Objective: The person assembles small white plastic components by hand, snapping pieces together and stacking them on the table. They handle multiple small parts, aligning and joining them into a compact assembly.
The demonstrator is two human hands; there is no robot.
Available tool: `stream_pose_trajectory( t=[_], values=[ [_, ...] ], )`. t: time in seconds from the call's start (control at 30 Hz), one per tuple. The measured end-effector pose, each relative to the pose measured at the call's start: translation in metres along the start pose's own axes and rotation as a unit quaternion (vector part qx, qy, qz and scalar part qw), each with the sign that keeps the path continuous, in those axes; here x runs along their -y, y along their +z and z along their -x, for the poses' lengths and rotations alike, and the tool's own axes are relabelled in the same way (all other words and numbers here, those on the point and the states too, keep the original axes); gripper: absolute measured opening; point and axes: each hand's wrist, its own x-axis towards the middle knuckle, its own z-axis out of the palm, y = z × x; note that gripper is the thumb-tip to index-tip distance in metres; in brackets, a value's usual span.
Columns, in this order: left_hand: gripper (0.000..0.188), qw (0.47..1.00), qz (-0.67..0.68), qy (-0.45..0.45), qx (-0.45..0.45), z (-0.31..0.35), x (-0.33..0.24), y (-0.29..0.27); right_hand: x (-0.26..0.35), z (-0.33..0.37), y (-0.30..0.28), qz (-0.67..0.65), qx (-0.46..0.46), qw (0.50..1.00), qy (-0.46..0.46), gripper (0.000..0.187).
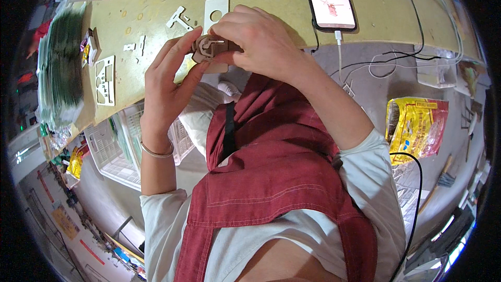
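Observation:
Between both hands, at the table's near edge, is a small brown-grey model assembly [210, 47] of flat cut pieces, with a light strip across its middle. My left hand [169, 70] pinches its left side between thumb and fingers. My right hand [255, 39] grips it from the right, fingers bent over the top and thumb below; these fingers hide part of it. Just beyond lies a pale flat plate with a round hole [222, 3]. To the left of that plate rest a pale T-shaped piece [179, 18] and small loose pieces [141, 45].
A pale cut-out frame [106, 80] lies near the table's left edge, by a tall stack of greenish sheets [61, 68]. A lit phone [330, 0] with a white cable is at the back right. White plastic baskets [112, 143] and a yellow-red bag [415, 128] stand below.

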Motion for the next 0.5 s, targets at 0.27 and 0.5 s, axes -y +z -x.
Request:
stream_pose_trajectory(
  t=[0.27,0.5],
  values=[
    [0.054,1.0,-0.024,-0.005,-0.01,-0.002,-0.004,0.003,-0.005,-0.004,-0.006,-0.006,0.026,0.999,-0.032,0.021],
    [0.053,1.0,-0.022,-0.001,-0.019,-0.001,-0.004,0.005,-0.011,-0.008,-0.002,-0.016,0.012,0.999,-0.026,0.018]
  ],
)
